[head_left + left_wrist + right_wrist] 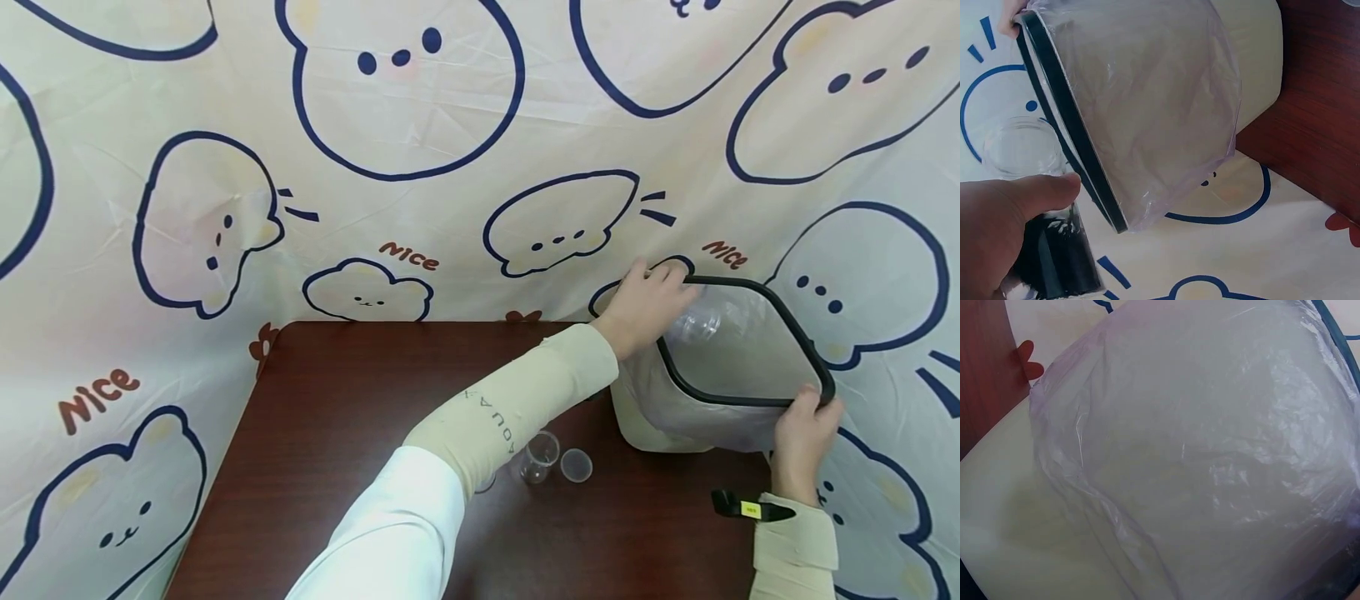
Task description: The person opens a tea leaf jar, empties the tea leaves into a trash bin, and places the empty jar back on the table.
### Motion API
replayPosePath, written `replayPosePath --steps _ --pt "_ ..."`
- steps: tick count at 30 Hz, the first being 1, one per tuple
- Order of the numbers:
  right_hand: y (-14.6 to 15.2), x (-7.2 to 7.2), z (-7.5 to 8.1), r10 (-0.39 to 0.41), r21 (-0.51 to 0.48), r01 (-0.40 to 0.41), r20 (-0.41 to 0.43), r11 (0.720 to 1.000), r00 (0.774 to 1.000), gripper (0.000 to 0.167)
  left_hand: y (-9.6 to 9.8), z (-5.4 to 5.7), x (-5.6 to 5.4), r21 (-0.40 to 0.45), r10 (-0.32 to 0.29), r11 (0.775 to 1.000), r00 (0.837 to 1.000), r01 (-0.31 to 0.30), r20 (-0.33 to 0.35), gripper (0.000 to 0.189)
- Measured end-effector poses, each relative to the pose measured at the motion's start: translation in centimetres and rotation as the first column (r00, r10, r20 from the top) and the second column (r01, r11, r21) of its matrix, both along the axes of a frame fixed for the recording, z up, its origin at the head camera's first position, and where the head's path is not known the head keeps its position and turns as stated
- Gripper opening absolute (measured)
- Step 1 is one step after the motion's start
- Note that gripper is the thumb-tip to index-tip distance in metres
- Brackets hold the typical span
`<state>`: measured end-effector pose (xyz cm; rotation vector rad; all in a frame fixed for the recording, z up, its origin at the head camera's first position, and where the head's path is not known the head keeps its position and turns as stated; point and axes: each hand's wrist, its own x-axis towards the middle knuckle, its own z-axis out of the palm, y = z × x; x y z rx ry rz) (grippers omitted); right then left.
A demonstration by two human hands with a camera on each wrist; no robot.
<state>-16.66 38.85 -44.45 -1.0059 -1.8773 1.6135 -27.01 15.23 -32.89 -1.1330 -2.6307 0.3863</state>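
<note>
My left hand (647, 304) is at the left side of the bin's opening and holds a clear plastic container (1022, 147). Its thumb lies across the container, which looks dark below the thumb in the left wrist view; the fingers are mostly hidden there. The container overlaps the opening in the head view. With my right hand (806, 437) I grip the near right corner of the black rim (738, 400). A thin see-through bag (1166, 444) lines the pale bin (660, 433) and hangs over its outside. The bin is tilted, its mouth facing up and right.
On the brown table (322, 450) a clear cup (540, 454) stands beside a small round clear piece (577, 465). Another clear round edge (486, 483) shows partly behind the left sleeve. A patterned cloth (465, 250) hangs behind and beside the table.
</note>
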Motion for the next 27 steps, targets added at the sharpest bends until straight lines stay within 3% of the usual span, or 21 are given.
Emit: replayPosePath --steps 11,21,27 --pt "0.03 0.22 0.11 0.02 -0.009 -0.021 -0.027 1.0 0.999 0.009 -0.05 -0.13 0.42 -0.068 -0.028 0.998 0.991 0.019 -0.132 0.05" --pt "-0.08 0.14 0.05 0.01 -0.006 -0.01 -0.008 1.0 1.0 0.028 -0.09 -0.36 0.35 -0.099 -0.077 0.993 0.98 0.059 -0.185 0.049" --pt "-0.05 0.14 0.06 0.02 -0.006 -0.02 -0.013 1.0 1.0 0.028 -0.25 -0.48 0.38 -0.123 -0.097 0.99 0.97 0.071 -0.223 0.048"
